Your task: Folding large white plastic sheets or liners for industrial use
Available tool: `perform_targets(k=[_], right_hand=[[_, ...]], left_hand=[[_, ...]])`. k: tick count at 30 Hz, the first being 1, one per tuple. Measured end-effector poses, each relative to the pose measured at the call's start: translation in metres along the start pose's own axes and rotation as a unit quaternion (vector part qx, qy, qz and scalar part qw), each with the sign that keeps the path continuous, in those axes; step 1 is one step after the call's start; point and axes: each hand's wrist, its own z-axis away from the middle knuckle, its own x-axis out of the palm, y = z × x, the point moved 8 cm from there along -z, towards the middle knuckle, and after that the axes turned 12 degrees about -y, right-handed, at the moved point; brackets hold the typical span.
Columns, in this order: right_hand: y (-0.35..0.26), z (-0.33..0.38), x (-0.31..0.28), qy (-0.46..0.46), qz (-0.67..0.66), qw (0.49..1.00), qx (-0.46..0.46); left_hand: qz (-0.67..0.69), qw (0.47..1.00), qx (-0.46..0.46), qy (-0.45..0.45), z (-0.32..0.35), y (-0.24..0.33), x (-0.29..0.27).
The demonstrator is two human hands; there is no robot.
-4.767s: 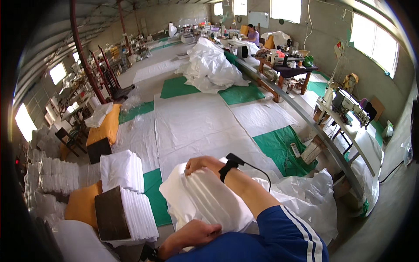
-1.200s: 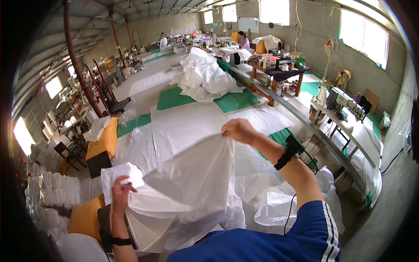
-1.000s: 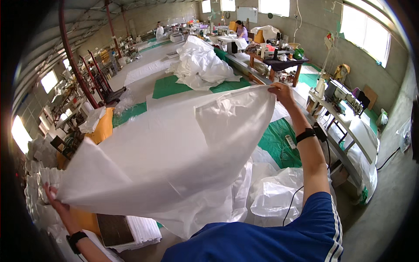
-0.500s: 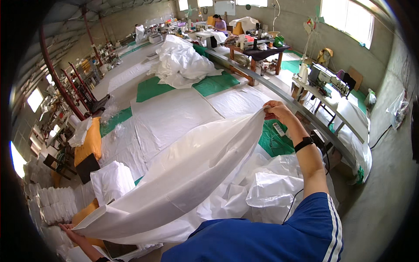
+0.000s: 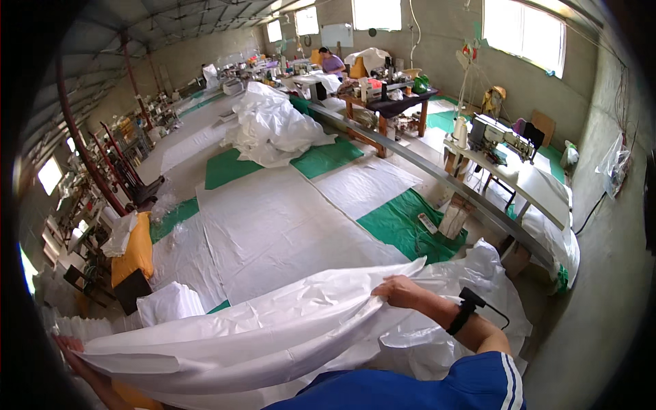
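A long white plastic-looking sheet point(image 5: 273, 321) stretches in loose folds across the front of the view, held at both ends. My right hand point(image 5: 400, 292) is closed on its gathered right end, the sheet bunched in the fist. At the lower left rim my left hand point(image 5: 70, 345) grips the other end, its fingers partly lost in the dark edge. Beneath and beside my right forearm lies a crumpled heap of clear-white sheeting point(image 5: 471, 280). A flat white sheet point(image 5: 273, 225) covers the floor just beyond.
Green sheets point(image 5: 389, 222) lie between the white ones, with a power strip point(image 5: 427, 223) on one. Farther off is a big white heap point(image 5: 280, 126). A metal rail point(image 5: 437, 167) runs along the right, before a sewing machine table point(image 5: 506, 174). A folded white stack point(image 5: 171, 304) stands left. A person point(image 5: 333, 63) sits far back.
My right hand has come down and nearer, bringing its end of the sheet lower. My left hand has shifted left and slightly up. The sheet now hangs in flatter, more bunched folds.
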Motion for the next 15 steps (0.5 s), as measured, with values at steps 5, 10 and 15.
perform_targets(k=[5,10,15], right_hand=[[-0.025,-0.011,-0.092,0.154,0.021,0.988,0.022],[-0.062,-0.001,-0.169,0.304,-0.015,0.951,0.054],[-0.018,-0.042,-0.104,0.011,0.013,0.999,-0.044]], left_hand=[[0.040,0.994,-0.096,-0.028,0.003,-0.054,-0.051],[0.131,0.973,-0.189,0.016,0.092,-0.113,-0.039],[0.039,0.939,-0.326,0.106,0.144,-0.275,-0.247]])
